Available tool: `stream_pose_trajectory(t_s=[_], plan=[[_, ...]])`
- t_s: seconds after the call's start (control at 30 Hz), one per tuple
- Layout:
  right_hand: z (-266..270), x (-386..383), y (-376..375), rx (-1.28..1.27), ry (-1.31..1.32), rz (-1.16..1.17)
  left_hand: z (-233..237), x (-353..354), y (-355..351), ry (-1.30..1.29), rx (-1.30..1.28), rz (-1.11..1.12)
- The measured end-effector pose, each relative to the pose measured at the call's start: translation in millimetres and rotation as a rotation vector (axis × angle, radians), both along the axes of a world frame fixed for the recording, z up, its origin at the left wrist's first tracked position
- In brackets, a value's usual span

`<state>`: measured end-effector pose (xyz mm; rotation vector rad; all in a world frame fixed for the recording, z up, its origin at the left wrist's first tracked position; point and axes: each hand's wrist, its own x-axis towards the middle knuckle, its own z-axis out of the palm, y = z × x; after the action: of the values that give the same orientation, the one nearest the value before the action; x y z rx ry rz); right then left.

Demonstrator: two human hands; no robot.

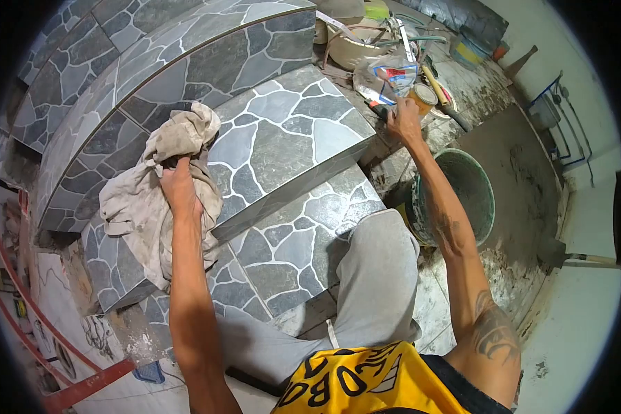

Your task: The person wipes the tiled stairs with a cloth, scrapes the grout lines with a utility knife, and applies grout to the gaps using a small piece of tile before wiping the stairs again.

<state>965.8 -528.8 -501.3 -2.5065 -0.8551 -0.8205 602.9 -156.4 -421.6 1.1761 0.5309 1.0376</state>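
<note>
A dirty, pale cloth [127,200] lies bunched over the stone-patterned tiled step [276,141] on the left. My left hand [179,186] is closed on it, its fingertips partly hidden in the folds. At the upper right, my right hand [405,123] is closed around the near side of a small round container with an orange-brown top [423,96]. Beside that hand are a clear plastic bag with red and blue print [395,74] and a black-and-orange tool handle [379,109].
A large round bucket [466,183] stands under my right forearm. Behind are a pale tub with tools [352,52], a long-handled tool [438,86] and another bucket [468,50]. Red metal bars [83,386] cross the lower left. A tiled riser [214,62] curves behind the step.
</note>
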Motion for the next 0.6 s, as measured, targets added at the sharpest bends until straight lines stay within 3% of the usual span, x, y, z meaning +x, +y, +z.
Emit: stream_pose_trajectory(t_s=[0.1,0.2,0.3,0.4,0.53,0.6], plan=[[26,4,12,0.035,0.119,0.040,13,-1,-10,0.010,-0.009,-0.034],[63,38,29,-0.041,0.031,0.011,14,-1,-10,0.032,-0.005,-0.062],[116,49,48,-0.262,0.124,-0.039,11,-1,-8,0.000,-0.025,-0.086],[121,85,55,-0.228,-0.031,0.112,13,0,-12,-0.038,-0.037,-0.095],[150,15,82,-0.017,0.092,0.113,12,0,-10,-0.046,-0.060,-0.063],[158,-47,99,0.085,0.188,0.294,9,1,-10,-0.038,-0.052,-0.054]])
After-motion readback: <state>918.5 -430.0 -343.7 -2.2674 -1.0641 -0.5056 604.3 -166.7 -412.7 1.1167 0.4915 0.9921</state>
